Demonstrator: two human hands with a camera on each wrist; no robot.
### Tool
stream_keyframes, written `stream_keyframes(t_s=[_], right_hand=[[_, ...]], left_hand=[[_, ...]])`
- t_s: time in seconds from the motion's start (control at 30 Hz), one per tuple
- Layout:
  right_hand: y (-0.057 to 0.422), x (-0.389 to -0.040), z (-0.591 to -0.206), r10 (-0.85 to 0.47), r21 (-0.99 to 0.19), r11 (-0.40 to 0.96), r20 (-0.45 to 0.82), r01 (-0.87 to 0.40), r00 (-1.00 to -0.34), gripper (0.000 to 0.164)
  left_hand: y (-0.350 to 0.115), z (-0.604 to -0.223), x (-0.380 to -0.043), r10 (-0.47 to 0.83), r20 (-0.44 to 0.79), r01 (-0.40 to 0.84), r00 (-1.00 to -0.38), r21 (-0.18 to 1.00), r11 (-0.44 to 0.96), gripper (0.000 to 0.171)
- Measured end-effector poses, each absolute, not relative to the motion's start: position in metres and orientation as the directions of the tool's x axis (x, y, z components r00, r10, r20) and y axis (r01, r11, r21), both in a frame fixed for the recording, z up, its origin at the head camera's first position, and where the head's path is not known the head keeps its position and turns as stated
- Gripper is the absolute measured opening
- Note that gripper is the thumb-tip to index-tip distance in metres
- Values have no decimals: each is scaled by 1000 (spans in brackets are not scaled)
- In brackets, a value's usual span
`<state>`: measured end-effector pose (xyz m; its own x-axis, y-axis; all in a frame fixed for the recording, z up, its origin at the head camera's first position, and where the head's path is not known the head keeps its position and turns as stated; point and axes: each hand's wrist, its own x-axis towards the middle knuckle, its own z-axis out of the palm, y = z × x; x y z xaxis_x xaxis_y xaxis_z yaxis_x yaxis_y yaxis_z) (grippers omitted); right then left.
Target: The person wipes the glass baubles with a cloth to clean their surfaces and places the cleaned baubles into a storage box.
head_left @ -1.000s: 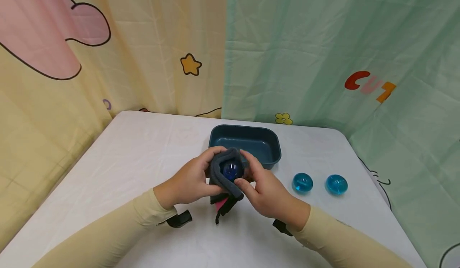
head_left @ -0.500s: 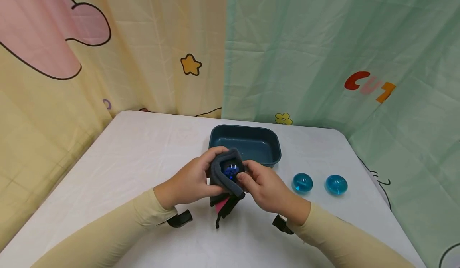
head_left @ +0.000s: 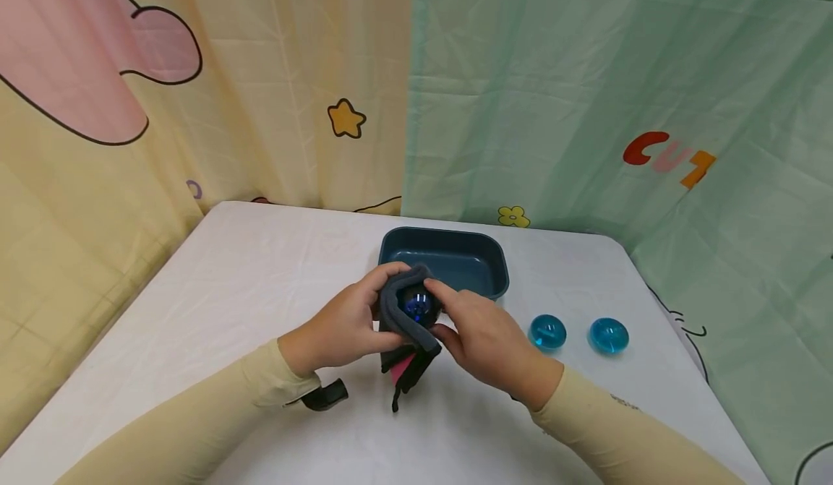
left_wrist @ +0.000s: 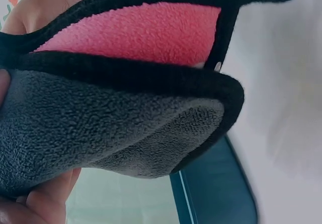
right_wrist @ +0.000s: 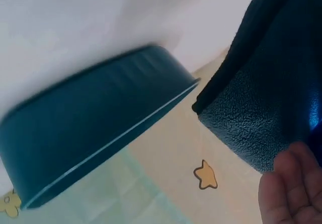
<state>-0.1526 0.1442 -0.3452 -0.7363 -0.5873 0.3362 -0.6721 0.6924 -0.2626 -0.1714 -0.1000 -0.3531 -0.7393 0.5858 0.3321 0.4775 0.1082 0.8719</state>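
Note:
A shiny dark blue ball (head_left: 419, 304) sits in the fold of a grey cleaning cloth (head_left: 393, 304) above the table. Black edging runs round the cloth, and its pink other side (left_wrist: 146, 32) shows in the left wrist view. My left hand (head_left: 348, 322) grips the cloth from the left, cupping it round the ball. From the right, my right hand (head_left: 488, 333) holds the ball between its index finger near the top and its thumb lower down. The right wrist view shows right fingers (right_wrist: 294, 189) beside the cloth and a blue edge of the ball. The ball's underside is hidden.
Just behind the hands stands a dark teal rectangular tub (head_left: 455, 235). Two clear light blue balls, a nearer one (head_left: 548, 332) and a farther-right one (head_left: 609, 335), rest on the white-covered table (head_left: 273, 268). Printed curtains (head_left: 520, 95) hang behind.
My right fingers have shifted round the ball, spreading wider, with the index finger now higher. More of the ball shows than half a second ago. My left hand stays nearly still.

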Motion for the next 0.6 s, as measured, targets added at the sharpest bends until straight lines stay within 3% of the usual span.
stream_keyframes(t_s=[0.17,0.27,0.37,0.47,0.6], right_hand=[[145,-152,-345,-547,-640,560,191,-526,-815,45],[143,-151,-346,-532,-754,479,158,-449,-832,45],[142,-148,-346,-547,-708,490,206,-510,-811,57],[141,-147,-345,-578,-551,561,272,-617,-769,71],[141,-148,-343,-586,-304,667,351,-681,-731,70]], left_hand=[[-100,-352,-169,600,330,499,-729,856,136,79],[-100,-352,-168,602,332,502,-727,854,135,80],[-102,-353,-169,580,345,496,-738,860,120,80],[-103,-353,-172,560,358,490,-747,866,99,80],[-103,-352,-173,573,351,473,-741,878,74,78]])
